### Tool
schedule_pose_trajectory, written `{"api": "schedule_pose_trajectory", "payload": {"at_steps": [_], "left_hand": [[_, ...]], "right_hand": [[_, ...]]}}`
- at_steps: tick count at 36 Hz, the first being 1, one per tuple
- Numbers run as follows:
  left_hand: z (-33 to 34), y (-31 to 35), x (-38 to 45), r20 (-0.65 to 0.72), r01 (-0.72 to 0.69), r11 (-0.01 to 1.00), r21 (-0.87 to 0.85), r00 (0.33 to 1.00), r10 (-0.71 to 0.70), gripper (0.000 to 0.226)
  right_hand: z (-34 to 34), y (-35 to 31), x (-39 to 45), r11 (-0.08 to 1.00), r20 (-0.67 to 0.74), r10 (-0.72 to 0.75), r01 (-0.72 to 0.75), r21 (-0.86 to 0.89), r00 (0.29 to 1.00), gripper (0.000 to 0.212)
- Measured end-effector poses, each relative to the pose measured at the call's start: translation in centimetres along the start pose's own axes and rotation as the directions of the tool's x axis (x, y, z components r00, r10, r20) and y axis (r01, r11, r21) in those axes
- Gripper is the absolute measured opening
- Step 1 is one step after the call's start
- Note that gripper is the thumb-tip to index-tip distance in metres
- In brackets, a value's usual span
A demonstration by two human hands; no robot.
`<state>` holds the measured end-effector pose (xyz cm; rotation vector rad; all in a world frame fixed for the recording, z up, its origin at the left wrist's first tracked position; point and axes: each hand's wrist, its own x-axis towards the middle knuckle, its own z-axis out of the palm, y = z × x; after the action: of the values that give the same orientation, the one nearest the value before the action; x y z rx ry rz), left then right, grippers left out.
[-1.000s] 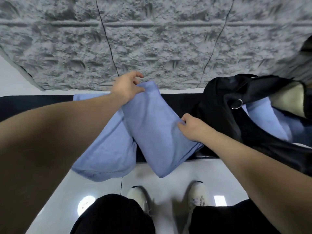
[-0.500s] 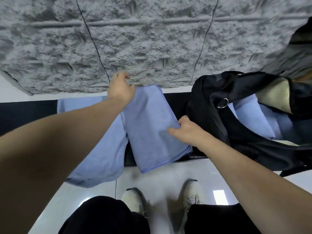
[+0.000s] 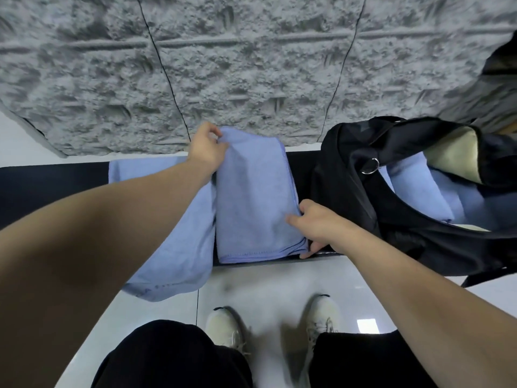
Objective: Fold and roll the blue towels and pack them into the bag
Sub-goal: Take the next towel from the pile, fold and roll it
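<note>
A folded blue towel point(image 3: 251, 197) lies lengthwise across the narrow black bench point(image 3: 42, 191). My left hand point(image 3: 205, 148) pinches its far left corner. My right hand point(image 3: 317, 225) grips its near right edge, thumb on top and fingers under the corner. A second blue towel point(image 3: 181, 247) lies under my left forearm and hangs over the bench's front edge. The open black bag point(image 3: 349, 191) stands to the right on the bench, with rolled blue towels point(image 3: 419, 189) inside it.
A rough grey stone wall point(image 3: 251, 65) rises right behind the bench. A glossy white floor point(image 3: 265, 289) lies below, with my two white shoes point(image 3: 223, 326) and black trousers at the bottom. The bag's strap hangs off the front at the right.
The folded towel has been swung from a slant to lie straight on the bench, its near end no longer hanging over the edge. Both hands kept their hold on it.
</note>
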<state>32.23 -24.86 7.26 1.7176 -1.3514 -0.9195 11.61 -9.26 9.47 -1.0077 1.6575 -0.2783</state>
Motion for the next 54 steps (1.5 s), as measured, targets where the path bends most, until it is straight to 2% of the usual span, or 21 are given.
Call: {"api": "schedule_pose_trajectory", "payload": {"at_steps": [3, 7, 10, 12, 17, 20, 25, 28, 31, 33, 35, 37, 38, 40, 44, 46, 49, 54], "left_hand": [[1.2, 0.2, 1.0, -0.026, -0.029, 0.999, -0.032, 0.999, 0.028, 0.034], [2.8, -0.3, 1.4, -0.007, 0.009, 0.999, -0.031, 1.0, -0.009, 0.035], [3.0, -0.7, 0.6, 0.009, 0.014, 1.0, -0.022, 1.0, -0.014, 0.026], [2.8, -0.7, -0.4, 0.031, -0.031, 0.999, 0.028, 0.999, 0.03, 0.018], [1.7, -1.3, -4.3, 0.024, -0.232, 0.937, 0.26, 0.972, 0.234, 0.021], [1.0, -1.6, -7.7, 0.108, -0.329, 0.889, 0.32, 0.944, 0.311, 0.015], [0.1, -2.3, -13.1, 0.378, -0.402, 0.899, 0.173, 0.87, 0.316, 0.024], [-0.9, -2.7, -15.5, 0.472, -0.454, 0.859, 0.235, 0.826, 0.307, 0.028], [-2.0, -3.2, -17.1, 0.575, -0.603, 0.716, 0.351, 0.742, 0.344, 0.046], [-2.5, -3.4, -17.7, 0.654, -0.7, 0.573, 0.427, 0.676, 0.338, 0.053], [-2.6, -3.5, -18.1, 0.701, -0.744, 0.453, 0.491, 0.647, 0.301, 0.056], [-2.7, -3.6, -18.1, 0.718, -0.755, 0.411, 0.511, 0.638, 0.278, 0.057], [-2.7, -3.6, -18.0, 0.723, -0.754, 0.412, 0.512, 0.637, 0.266, 0.056], [-2.8, -3.5, -17.9, 0.733, -0.757, 0.414, 0.506, 0.63, 0.255, 0.052], [-2.5, -2.8, -18.5, 0.752, -0.781, 0.368, 0.505, 0.607, 0.257, 0.04], [-2.3, -2.6, -18.9, 0.746, -0.769, 0.383, 0.512, 0.619, 0.245, 0.033], [-2.3, -2.4, -19.4, 0.731, -0.75, 0.419, 0.512, 0.637, 0.245, 0.025], [-2.7, -2.5, -19.6, 0.696, -0.7, 0.518, 0.491, 0.673, 0.25, 0.028]], "right_hand": [[0.0, -0.2, 0.0, 1.0, 0.009, 0.023, -0.023, 0.005, 1.0, 0.013], [-0.6, -0.3, 0.0, 0.999, -0.015, 0.051, -0.051, 0.001, 0.999, 0.031], [-0.7, -0.1, 0.0, 0.999, -0.026, 0.038, -0.038, 0.003, 0.999, 0.034], [-0.6, -0.1, -0.1, 0.999, -0.035, 0.034, -0.033, 0.035, 0.999, 0.037], [-0.2, 0.3, -0.6, 0.999, -0.058, 0.007, -0.004, 0.041, 0.998, 0.046], [0.0, 0.7, -1.2, 1.0, -0.066, -0.005, 0.007, 0.019, 0.998, 0.046], [-0.2, 1.7, -2.1, 0.98, -0.133, -0.108, 0.083, -0.179, 0.985, 0.035], [-0.1, 2.4, -3.0, 0.885, -0.149, -0.22, 0.133, -0.447, 0.964, 0.033], [0.0, 2.8, -3.6, 0.747, -0.127, -0.385, 0.227, -0.625, 0.914, 0.031], [0.3, 2.9, -3.8, 0.62, -0.031, -0.525, 0.358, -0.698, 0.85, 0.034], [0.5, 3.3, -3.8, 0.429, 0.126, -0.613, 0.462, -0.776, 0.78, 0.043], [0.8, 3.9, -3.6, 0.292, 0.225, -0.612, 0.48, -0.827, 0.759, 0.055], [0.7, 4.3, -3.4, 0.279, 0.237, -0.599, 0.477, -0.833, 0.765, 0.059], [0.6, 4.8, -2.8, 0.311, 0.23, -0.585, 0.477, -0.822, 0.778, 0.057], [0.3, 4.7, -2.3, 0.355, 0.186, -0.58, 0.451, -0.819, 0.793, 0.025], [0.3, 4.8, -2.4, 0.355, 0.194, -0.569, 0.451, -0.819, 0.799, 0.016], [0.5, 5.0, -2.9, 0.361, 0.196, -0.568, 0.456, -0.814, 0.799, 0.012], [0.0, 5.6, -3.2, 0.441, 0.177, -0.571, 0.481, -0.758, 0.802, 0.015]]}}
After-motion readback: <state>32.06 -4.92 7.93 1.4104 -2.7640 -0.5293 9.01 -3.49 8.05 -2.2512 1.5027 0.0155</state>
